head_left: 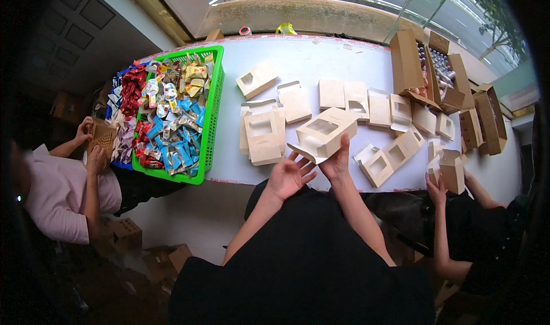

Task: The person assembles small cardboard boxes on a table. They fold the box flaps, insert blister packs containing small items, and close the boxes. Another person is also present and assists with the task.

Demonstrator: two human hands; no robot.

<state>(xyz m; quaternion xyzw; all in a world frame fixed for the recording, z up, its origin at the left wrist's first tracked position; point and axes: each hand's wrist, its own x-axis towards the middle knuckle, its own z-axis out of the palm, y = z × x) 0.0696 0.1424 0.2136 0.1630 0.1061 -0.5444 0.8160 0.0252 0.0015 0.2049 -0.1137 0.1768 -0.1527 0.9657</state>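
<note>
My right hand [337,160] grips a cream window box [327,131] from its right side and underneath. The box is tilted above the near edge of the table, and its end flap stands out toward my left hand. My left hand [288,177] is open, palm up with fingers apart, close under that flap; whether a fingertip touches it I cannot tell. Left of the held box lies a stack of similar boxes [262,133]. To its right, a pair of boxes with open ends [391,156] rests at a slant near the table edge.
A green basket [213,116] of wrapped snacks stands on the white table [229,167] at left. More cream boxes [379,108] lie in the middle. Cartons of small bottles [408,67] stand far right. One co-worker [69,193] sits left; another's hands [438,188] hold a box at right.
</note>
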